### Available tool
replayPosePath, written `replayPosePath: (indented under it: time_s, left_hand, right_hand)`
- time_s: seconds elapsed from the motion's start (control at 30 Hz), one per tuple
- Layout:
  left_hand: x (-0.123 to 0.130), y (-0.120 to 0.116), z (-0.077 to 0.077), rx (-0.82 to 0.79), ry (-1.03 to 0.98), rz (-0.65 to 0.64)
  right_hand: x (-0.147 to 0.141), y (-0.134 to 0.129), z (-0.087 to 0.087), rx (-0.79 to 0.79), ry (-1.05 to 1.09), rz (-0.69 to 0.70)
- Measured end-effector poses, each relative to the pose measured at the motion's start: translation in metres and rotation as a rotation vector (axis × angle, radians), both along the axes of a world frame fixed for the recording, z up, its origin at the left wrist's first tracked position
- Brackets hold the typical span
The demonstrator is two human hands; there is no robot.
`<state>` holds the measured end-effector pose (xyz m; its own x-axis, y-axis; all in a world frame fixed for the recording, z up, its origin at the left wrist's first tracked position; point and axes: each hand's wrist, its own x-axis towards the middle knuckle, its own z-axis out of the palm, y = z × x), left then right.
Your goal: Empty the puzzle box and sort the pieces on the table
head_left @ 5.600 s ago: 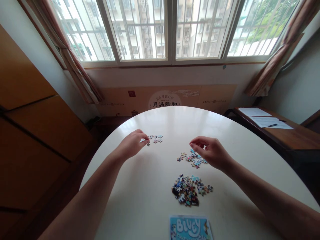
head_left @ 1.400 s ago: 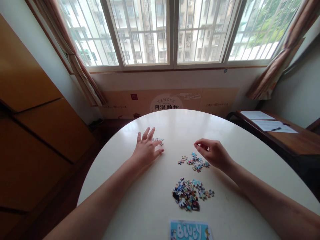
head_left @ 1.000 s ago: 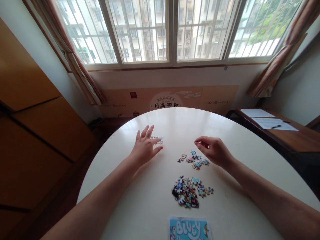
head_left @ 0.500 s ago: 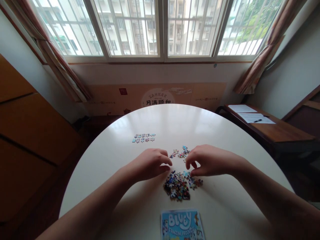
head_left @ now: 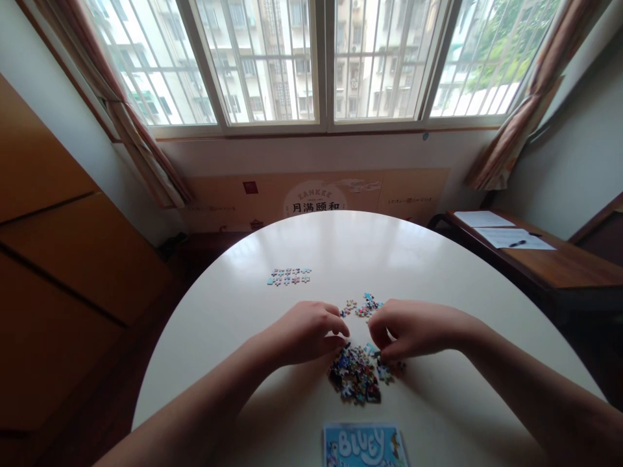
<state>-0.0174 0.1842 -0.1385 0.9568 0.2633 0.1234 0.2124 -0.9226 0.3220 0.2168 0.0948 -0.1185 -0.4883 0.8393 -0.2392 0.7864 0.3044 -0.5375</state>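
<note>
A heap of small colourful jigsaw pieces [head_left: 353,379] lies on the white round table [head_left: 233,311]. My left hand [head_left: 309,332] hovers at the heap's upper left edge, thumb and forefinger apart with nothing visible between them. On the other side, my right hand [head_left: 416,327] has its fingers curled down, the tips almost meeting the thumb over loose pieces [head_left: 392,371] at the heap's right edge; the piece at its fingertips is mostly hidden. Beyond the hands sits a smaller cluster of pieces [head_left: 368,306], partly behind my right hand. Further left, several pieces [head_left: 289,277] lie in two rows.
A blue card or box lid marked "BLUEY" [head_left: 363,446] lies at the near side, cut off by the view. To the right stands a wooden side table [head_left: 574,263] with papers [head_left: 514,238] and pens. Barred windows and a printed panel [head_left: 219,188] are behind.
The view has shifted, so everything sits lower and further right. The fingers of my right hand have come down closer to its thumb at the pieces. My left hand has hardly moved.
</note>
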Motion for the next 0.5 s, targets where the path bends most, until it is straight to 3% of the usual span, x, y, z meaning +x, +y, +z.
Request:
replayPosePath:
  time_s: [0.1,0.27,0.5]
  left_hand:
    - [0.000,-0.002,0.003,-0.108,-0.058,-0.011]
    - [0.002,-0.007,0.009,-0.358,-0.233,0.023]
    - [0.006,-0.007,0.008,-0.392,-0.292,0.151]
  right_hand:
    - [0.003,0.002,0.002,-0.028,0.123,0.004]
    - [-0.002,0.004,-0.002,0.004,0.364,-0.132]
    - [-0.020,0.005,-0.013,0.035,0.511,-0.290]
